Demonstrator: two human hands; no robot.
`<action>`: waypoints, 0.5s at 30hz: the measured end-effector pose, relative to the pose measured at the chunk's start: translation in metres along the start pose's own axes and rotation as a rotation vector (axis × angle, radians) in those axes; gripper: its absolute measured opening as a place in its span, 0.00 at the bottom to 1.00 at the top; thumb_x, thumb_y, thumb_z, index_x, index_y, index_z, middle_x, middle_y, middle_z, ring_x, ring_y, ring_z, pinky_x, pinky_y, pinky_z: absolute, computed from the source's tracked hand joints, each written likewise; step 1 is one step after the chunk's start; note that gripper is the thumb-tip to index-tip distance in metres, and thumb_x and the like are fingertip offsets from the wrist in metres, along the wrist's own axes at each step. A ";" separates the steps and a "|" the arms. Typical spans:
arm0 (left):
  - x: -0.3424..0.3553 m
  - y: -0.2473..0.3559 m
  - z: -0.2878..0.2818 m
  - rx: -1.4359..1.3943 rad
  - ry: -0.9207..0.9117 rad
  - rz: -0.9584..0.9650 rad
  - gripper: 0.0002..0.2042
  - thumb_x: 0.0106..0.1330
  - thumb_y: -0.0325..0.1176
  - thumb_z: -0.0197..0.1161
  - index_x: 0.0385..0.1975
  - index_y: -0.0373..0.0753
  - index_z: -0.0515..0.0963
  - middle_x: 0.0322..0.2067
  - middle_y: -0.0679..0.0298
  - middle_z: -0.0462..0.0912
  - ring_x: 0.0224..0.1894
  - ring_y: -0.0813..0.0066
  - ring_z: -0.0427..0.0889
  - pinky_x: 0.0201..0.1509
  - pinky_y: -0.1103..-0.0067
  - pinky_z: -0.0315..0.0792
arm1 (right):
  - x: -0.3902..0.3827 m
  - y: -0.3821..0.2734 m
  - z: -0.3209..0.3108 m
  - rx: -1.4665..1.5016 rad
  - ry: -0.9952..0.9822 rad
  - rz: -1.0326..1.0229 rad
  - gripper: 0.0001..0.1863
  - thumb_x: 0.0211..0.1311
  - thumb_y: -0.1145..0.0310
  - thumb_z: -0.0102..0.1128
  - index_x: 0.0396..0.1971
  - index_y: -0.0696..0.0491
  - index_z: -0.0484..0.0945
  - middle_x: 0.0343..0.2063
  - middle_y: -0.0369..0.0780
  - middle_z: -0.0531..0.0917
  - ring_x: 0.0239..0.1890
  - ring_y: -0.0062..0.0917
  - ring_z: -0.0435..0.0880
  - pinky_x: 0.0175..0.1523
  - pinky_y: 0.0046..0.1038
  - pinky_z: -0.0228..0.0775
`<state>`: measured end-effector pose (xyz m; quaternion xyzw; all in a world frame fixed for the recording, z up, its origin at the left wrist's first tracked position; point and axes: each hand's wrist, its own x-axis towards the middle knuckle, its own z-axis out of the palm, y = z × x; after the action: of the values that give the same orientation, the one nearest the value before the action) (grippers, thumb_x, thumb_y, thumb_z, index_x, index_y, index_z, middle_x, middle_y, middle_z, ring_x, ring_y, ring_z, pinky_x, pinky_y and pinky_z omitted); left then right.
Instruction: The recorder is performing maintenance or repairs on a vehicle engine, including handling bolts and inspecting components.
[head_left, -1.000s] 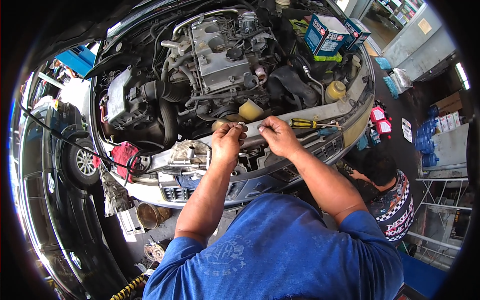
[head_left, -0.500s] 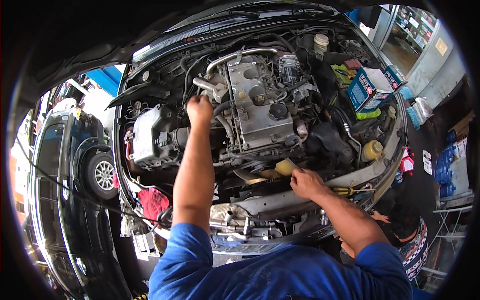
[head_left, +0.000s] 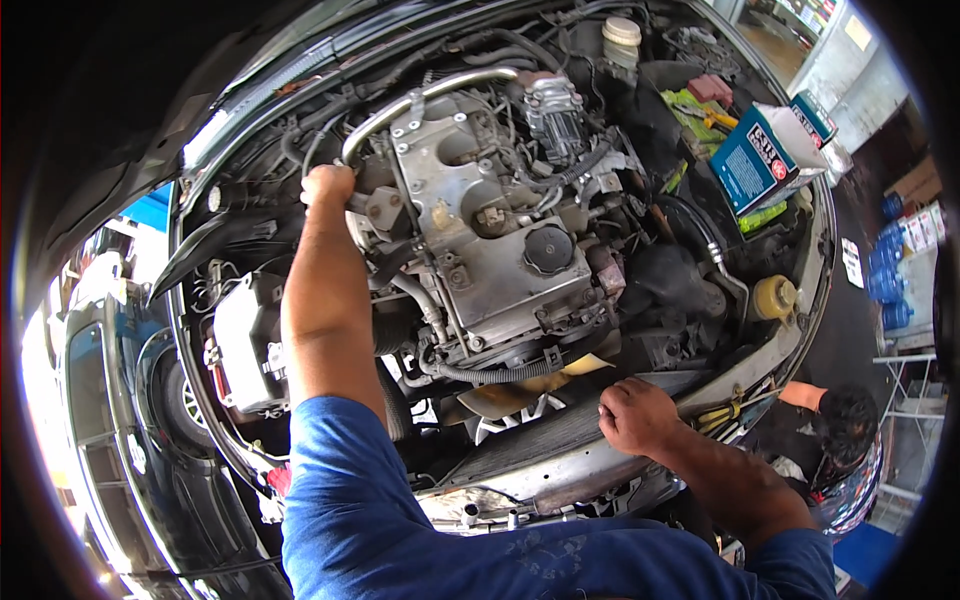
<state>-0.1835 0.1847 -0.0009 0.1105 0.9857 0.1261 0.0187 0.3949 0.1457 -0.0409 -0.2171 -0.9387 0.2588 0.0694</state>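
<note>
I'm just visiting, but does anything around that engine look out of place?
Yes: a teal cardboard box sits to the right of the metal engine cover, with bright yellow-green material showing at its lower edge. Packaging looks odd among engine parts, though someone may simply have set it down there.

Carrier one: car bay (head_left: 648, 105), engine (head_left: 500, 275) as landmark. Right of engine: blue-white box (head_left: 755, 160); second box (head_left: 815, 115) just beyond, farther from engine. Green cloth (head_left: 688, 102) between engine and boxes, toward engine's far end; red block (head_left: 710, 89) at it, contact unclear. Carrier two: front rail (head_left: 570, 480), near side of engine. Yellow-black screwdriver (head_left: 718, 417) on it, right of engine; socket (head_left: 470, 513) nearer engine's left. Carrier three: floor (head_left: 848, 335), well right of engine; white sheet (head_left: 851, 263) flat on it.
</note>
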 end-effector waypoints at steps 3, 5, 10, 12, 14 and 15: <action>0.008 0.003 -0.005 0.094 -0.101 0.082 0.26 0.65 0.49 0.49 0.54 0.36 0.76 0.57 0.55 0.75 0.61 0.60 0.71 0.62 0.66 0.64 | 0.001 0.001 -0.002 0.008 -0.010 0.008 0.06 0.48 0.70 0.61 0.23 0.53 0.72 0.22 0.41 0.78 0.28 0.38 0.79 0.34 0.37 0.73; 0.013 0.000 -0.004 0.130 -0.099 0.084 0.24 0.65 0.49 0.49 0.52 0.37 0.78 0.56 0.56 0.76 0.60 0.60 0.72 0.60 0.67 0.64 | 0.002 0.001 -0.001 0.002 -0.024 -0.006 0.06 0.47 0.69 0.61 0.22 0.52 0.72 0.21 0.40 0.78 0.28 0.36 0.80 0.34 0.36 0.75; 0.019 -0.003 0.001 0.080 -0.092 0.031 0.23 0.61 0.46 0.52 0.50 0.40 0.79 0.56 0.57 0.76 0.59 0.60 0.74 0.61 0.68 0.64 | 0.000 -0.001 -0.001 0.003 -0.029 0.003 0.07 0.47 0.69 0.62 0.22 0.52 0.72 0.21 0.40 0.78 0.28 0.36 0.80 0.34 0.36 0.75; 0.015 -0.002 0.006 0.047 -0.080 0.025 0.22 0.60 0.45 0.52 0.50 0.42 0.80 0.56 0.58 0.77 0.59 0.59 0.74 0.61 0.68 0.64 | 0.000 0.000 -0.002 -0.001 -0.023 0.011 0.07 0.47 0.69 0.62 0.22 0.51 0.72 0.21 0.40 0.78 0.28 0.35 0.80 0.34 0.36 0.75; 0.016 -0.012 0.009 -0.088 -0.039 0.072 0.21 0.56 0.43 0.54 0.49 0.48 0.81 0.55 0.60 0.78 0.58 0.60 0.75 0.62 0.69 0.64 | -0.001 -0.001 -0.003 0.014 -0.016 0.006 0.07 0.46 0.69 0.62 0.22 0.51 0.72 0.22 0.40 0.78 0.29 0.35 0.80 0.35 0.35 0.75; 0.018 -0.016 0.008 -0.100 -0.005 0.076 0.20 0.54 0.43 0.55 0.48 0.52 0.82 0.54 0.62 0.78 0.57 0.61 0.75 0.62 0.70 0.64 | 0.000 -0.002 -0.003 0.020 -0.012 0.008 0.07 0.46 0.69 0.62 0.22 0.51 0.72 0.22 0.40 0.78 0.29 0.35 0.80 0.35 0.35 0.75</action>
<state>-0.2039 0.1756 -0.0128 0.1471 0.9732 0.1757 0.0217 0.3949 0.1457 -0.0372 -0.2186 -0.9356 0.2696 0.0648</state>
